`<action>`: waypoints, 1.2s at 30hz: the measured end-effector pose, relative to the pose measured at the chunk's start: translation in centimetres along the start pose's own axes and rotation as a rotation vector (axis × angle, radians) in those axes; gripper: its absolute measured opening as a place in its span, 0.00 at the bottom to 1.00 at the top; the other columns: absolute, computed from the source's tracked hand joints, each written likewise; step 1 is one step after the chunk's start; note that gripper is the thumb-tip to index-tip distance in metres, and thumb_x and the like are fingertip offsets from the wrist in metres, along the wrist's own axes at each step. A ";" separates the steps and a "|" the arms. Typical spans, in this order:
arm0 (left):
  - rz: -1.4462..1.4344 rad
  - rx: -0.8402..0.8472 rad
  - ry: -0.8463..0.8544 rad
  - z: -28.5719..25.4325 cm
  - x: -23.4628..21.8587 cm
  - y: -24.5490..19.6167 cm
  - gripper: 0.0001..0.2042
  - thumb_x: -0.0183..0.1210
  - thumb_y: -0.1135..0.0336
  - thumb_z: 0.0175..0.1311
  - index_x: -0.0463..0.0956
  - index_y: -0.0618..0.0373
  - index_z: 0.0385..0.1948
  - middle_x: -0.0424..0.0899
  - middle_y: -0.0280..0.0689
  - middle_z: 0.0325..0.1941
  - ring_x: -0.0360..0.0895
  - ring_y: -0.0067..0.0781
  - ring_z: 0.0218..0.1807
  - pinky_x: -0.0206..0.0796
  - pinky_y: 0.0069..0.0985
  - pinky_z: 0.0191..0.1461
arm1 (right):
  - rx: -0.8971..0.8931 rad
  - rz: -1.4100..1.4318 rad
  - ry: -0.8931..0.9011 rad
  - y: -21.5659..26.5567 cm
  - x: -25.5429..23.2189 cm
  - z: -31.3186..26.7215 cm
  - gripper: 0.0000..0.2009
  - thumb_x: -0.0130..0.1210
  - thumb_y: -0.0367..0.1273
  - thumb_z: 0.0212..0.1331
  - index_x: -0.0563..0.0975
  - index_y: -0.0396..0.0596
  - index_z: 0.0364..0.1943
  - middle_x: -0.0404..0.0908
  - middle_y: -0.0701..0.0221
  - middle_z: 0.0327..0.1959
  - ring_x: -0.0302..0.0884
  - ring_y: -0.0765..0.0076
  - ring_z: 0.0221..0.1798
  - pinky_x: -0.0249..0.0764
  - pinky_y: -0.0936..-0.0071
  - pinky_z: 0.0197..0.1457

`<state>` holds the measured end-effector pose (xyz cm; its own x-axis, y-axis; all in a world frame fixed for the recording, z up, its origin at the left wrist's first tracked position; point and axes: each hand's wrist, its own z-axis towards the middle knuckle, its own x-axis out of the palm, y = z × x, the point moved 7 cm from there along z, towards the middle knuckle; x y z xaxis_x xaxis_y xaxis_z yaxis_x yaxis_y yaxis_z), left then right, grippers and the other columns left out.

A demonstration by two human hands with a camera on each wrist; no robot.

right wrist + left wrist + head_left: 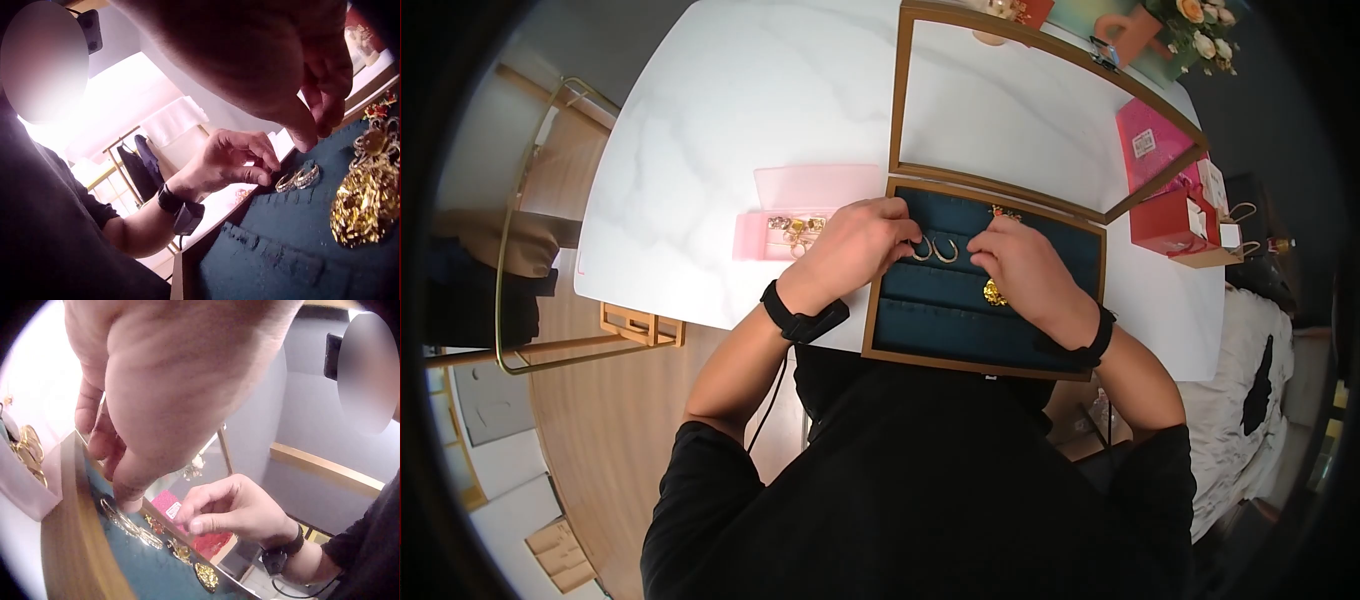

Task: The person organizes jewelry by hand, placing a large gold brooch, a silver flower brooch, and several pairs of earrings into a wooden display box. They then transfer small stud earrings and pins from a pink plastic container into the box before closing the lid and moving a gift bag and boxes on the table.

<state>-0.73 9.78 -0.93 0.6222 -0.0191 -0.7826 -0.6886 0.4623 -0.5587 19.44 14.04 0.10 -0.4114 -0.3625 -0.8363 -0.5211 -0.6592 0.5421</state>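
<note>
In the head view, two pale gold hoop earrings (943,249) stand side by side in a slot of the dark teal lining of a wooden jewelry box (883,310). My left hand (855,248) reaches over the box's left edge, fingertips right at the left hoop. In the right wrist view, a gap shows between its thumb and fingers beside the hoop earrings (299,179). My right hand (1028,268) hovers over the right part, its fingers loosely bent and nothing visible in them. Under it lies a gold textured piece (365,206), next to a flower-shaped ornament (377,145).
The box's glass lid (1040,110) stands raised behind it. Left of the box, an open pink case (750,236) holds gold jewelry. Red gift bags (1175,222) stand at the right, near a pink box (1150,145). Flowers (1200,35) stand at the back.
</note>
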 end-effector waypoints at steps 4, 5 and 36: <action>0.044 0.008 0.047 0.0 0.5 -0.2 0.09 0.75 0.73 0.60 0.89 0.59 0.40 0.86 0.40 0.40 0.86 0.50 0.46 0.80 0.44 0.50 | -0.035 0.027 0.020 1.0 1.4 -0.7 0.05 0.66 0.26 0.70 0.87 0.42 0.45 0.80 0.60 0.41 0.84 0.47 0.46 0.82 0.53 0.50; 0.047 0.011 0.051 0.0 0.5 -0.2 0.09 0.75 0.73 0.60 0.89 0.59 0.40 0.86 0.40 0.40 0.86 0.50 0.46 0.80 0.44 0.50 | -0.053 0.013 0.016 1.2 1.6 -0.7 0.05 0.66 0.26 0.69 0.87 0.42 0.45 0.80 0.61 0.42 0.84 0.48 0.46 0.82 0.54 0.50; 0.335 -0.304 -0.152 -9.2 -10.2 7.0 0.07 0.74 0.76 0.60 0.90 0.58 0.38 0.89 0.38 0.38 0.88 0.43 0.39 0.81 0.37 0.44 | -0.103 0.037 0.079 4.5 2.3 -4.1 0.07 0.70 0.31 0.69 0.87 0.43 0.45 0.84 0.63 0.41 0.87 0.50 0.44 0.85 0.57 0.47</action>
<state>-15.34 5.00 0.65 0.3789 0.2272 -0.8971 -0.9244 0.1398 -0.3549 19.25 7.52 0.25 -0.3667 -0.4356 -0.8221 -0.4259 -0.7070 0.5646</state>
